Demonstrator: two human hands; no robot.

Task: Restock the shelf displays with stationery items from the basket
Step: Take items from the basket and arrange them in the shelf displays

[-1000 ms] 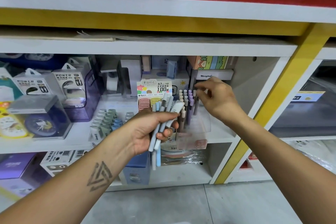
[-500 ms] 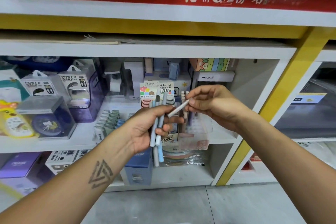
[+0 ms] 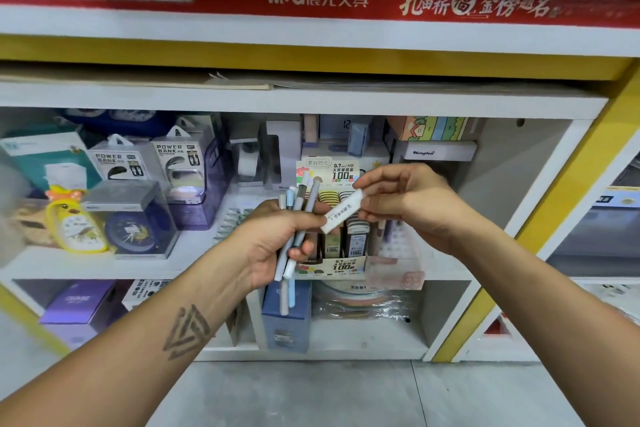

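Observation:
My left hand (image 3: 273, 243) grips a bundle of several pastel pens (image 3: 294, 218), grey, blue and white, tips pointing up and down. My right hand (image 3: 408, 204) pinches one white pen (image 3: 343, 211) with a printed label, held slanted just right of the bundle, its lower end near my left thumb. Behind both hands, on the middle shelf (image 3: 194, 250), stands a lead-refill display box (image 3: 332, 250) and a clear pen holder (image 3: 394, 246) with several pens upright in it. No basket is in view.
Power bank boxes (image 3: 173, 163), a yellow chick clock (image 3: 74, 222) and a boxed blue clock (image 3: 135, 222) fill the shelf's left. A blue box (image 3: 287, 319) and wrapped rolls (image 3: 363, 302) sit on the lower shelf. A yellow post (image 3: 540, 225) bounds the bay on the right.
My right hand left the pen holder, came back to the bundle and now pinches one white pen, drawn slightly rightward. My left hand stayed put with the bundle.

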